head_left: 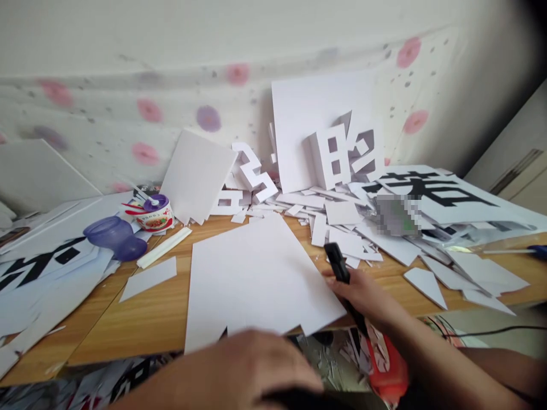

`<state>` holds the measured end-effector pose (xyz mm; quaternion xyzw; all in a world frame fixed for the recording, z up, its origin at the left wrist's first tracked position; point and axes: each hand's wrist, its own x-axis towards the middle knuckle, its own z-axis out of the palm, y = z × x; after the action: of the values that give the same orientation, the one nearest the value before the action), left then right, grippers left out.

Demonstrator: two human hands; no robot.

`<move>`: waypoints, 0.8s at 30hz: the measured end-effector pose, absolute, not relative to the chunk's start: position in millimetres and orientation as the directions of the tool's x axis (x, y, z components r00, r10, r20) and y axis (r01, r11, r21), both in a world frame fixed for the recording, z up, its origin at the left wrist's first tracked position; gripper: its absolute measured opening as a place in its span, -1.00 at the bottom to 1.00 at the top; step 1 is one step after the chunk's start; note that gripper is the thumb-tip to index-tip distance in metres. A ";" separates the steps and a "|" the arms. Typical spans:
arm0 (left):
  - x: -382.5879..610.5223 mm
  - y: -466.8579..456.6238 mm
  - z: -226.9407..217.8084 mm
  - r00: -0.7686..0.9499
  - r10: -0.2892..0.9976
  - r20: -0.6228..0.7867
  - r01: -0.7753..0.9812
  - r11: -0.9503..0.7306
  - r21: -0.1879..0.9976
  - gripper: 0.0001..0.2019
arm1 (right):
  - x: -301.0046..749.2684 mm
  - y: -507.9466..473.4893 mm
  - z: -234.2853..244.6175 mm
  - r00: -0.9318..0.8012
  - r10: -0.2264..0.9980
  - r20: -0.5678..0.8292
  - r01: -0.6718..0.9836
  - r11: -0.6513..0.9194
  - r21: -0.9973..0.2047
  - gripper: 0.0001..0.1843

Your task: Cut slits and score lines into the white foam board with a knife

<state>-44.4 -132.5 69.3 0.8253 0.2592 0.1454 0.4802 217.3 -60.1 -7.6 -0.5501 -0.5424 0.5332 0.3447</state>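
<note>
Centrally, a white board [252,273] lies flat on the wooden tabletop [111,319], close to its front edge. The right hand [361,293] is at the board's right side, its fingers wrapped around a black tool [337,262] that stands tilted, with its upper end projecting above the grip. The left hand [256,361], blurred, is at the board's near edge; its fingers are hidden from view, so whether they are spread or gripping cannot be told. Behind the board, white scraps [344,213] form a loose heap that extends to the right. Beyond them, a large white panel [294,131] stands upright, with a white block letter [318,156] in front of it. To the left, a purple jar [102,230] lies near a printed tub [156,221], and a pale strip [164,247] rests between these and the board. Below the front edge, at right, is a red object [391,370].
</note>
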 end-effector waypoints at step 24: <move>-58.9 14.1 -20.6 0.708 0.673 0.216 0.382 -0.622 0.684 -0.69 | 163.1 -63.0 -14.8 0.304 0.841 0.447 0.231 0.390 -0.891 -0.84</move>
<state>-58.9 14.1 -20.6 0.8698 0.3032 0.2330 0.3118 163.1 -63.0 -14.8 -0.4975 -0.5388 0.2399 0.6361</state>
